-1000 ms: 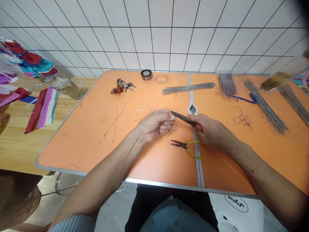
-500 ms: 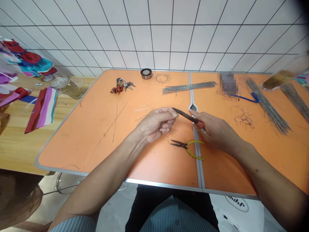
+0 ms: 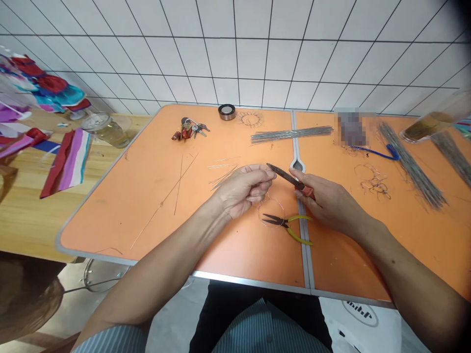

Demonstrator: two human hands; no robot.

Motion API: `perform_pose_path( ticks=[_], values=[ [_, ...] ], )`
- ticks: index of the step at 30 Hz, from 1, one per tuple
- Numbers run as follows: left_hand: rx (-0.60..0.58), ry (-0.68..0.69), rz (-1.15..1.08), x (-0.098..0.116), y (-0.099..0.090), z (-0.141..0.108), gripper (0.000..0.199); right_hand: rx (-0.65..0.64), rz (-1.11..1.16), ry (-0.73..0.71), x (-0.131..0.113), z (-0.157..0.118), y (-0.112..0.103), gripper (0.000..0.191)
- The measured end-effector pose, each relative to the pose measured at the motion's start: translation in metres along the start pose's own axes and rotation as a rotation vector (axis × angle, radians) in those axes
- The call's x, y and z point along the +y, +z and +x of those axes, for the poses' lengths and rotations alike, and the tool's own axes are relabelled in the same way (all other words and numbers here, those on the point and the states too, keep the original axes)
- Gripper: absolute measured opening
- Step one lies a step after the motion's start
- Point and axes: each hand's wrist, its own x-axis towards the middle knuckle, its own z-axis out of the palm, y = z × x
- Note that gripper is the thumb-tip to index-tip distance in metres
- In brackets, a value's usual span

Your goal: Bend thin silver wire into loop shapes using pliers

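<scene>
My right hand [image 3: 326, 196] is closed on red-handled pliers [image 3: 290, 180], whose dark jaws point left and meet the fingertips of my left hand [image 3: 248, 189]. The left fingers are pinched together; a thin wire loop [image 3: 271, 200] hangs just below them, and whatever sits between the fingertips is too small to make out. Yellow-handled pliers [image 3: 281, 221] lie with handles spread on the orange table [image 3: 235, 255] under my hands. Thin wires [image 3: 172, 196] lie left of my left hand.
Keys [image 3: 191, 128], a tape roll [image 3: 226, 112] and a wire bundle [image 3: 290, 134] lie toward the wall. At right are tangled wires [image 3: 373, 184], a thicker bundle [image 3: 414, 166] and a tilted cup [image 3: 423, 128]. Ribbons [image 3: 68, 162] and a jar [image 3: 106, 129] occupy the left table.
The whole view has shifted slightly, with objects appearing a little further right. Both hands and the red-handled pliers keep nearly the same pose.
</scene>
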Motion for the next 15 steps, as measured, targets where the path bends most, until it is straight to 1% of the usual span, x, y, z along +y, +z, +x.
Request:
perform_pose_path(
  ticks=[3, 7, 15],
  values=[
    [-0.001, -0.056, -0.025, 0.0002, -0.0006, 0.0004, 0.021, 0.024, -0.037, -0.028, 0.0005, 0.0008, -0.0002, 0.053],
    [0.005, -0.111, -0.047, -0.0006, -0.0006, 0.0017, 0.029, 0.06, -0.095, -0.063, 0.0012, 0.0012, -0.0003, 0.052],
    [0.011, -0.119, -0.073, -0.0027, 0.0003, 0.0008, 0.033, 0.09, -0.108, -0.083, 0.0029, 0.0003, 0.0012, 0.053]
  ],
)
